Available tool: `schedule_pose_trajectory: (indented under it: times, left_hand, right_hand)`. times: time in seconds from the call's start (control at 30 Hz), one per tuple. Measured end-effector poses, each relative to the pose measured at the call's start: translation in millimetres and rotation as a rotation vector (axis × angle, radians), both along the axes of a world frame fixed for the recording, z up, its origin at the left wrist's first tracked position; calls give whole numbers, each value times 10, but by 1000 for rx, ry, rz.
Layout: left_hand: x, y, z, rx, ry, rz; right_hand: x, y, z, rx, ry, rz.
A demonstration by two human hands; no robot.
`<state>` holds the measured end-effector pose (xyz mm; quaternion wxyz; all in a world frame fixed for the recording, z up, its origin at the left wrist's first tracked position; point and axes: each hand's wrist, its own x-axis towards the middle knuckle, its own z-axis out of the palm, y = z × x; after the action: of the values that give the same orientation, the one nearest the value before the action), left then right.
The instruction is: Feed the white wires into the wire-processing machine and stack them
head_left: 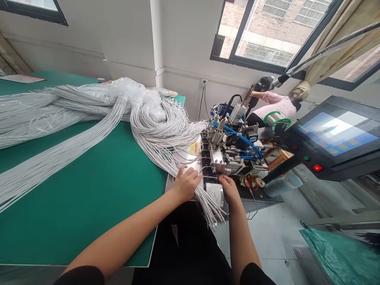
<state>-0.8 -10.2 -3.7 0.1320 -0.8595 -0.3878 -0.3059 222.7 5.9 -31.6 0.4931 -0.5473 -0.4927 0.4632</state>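
Note:
My left hand [187,184] is closed over white cables at the near edge of the machine, finger and thumb pinching one thin white cable [210,177]. That cable runs across the machine's black track to my right hand [228,187], whose fingertips are pinched at its end. Below the left hand, a bunch of loose cable ends [209,208] hangs toward my lap. The machine [218,158], with metal cylinders and blue air tubes, stands just beyond my fingers. Several cables lie side by side along its track. My right fingertips partly hide the cable's tip.
A green table [89,190] to the left carries large bundles of white cable [160,130] and clear plastic wrap. At the right is a control screen [338,130] with a red lit button. A wire spool [277,120] stands behind the machine; another person [273,103] is beyond it.

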Motion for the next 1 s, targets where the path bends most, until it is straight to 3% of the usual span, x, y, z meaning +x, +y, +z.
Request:
schedule_pose_trajectory:
  times: [0.2,0.37,0.43,0.6,0.67,0.73,1.0]
  left_hand:
    - [-1,-8,8,-5,-26,22]
    - [3,-14,10,10,-64,37]
    - [-6,-18,13,19,-56,6]
    - [-29,-31,33,44,-40,-25]
    - [-31,-35,41,55,-53,-26]
    - [-33,-36,43,61,-60,-29]
    - [-50,-11,29,84,-17,-149]
  right_hand:
    - [60,-134,4,40,-85,-71]
    - [194,-428,199,108,-266,-134]
    - [222,-581,328,103,-327,-54]
    - [171,-868,661,102,-537,365]
    - [129,-907,730,97,-607,494]
    - [106,-909,744,112,-637,534]
    - [177,-695,595,216,-572,200]
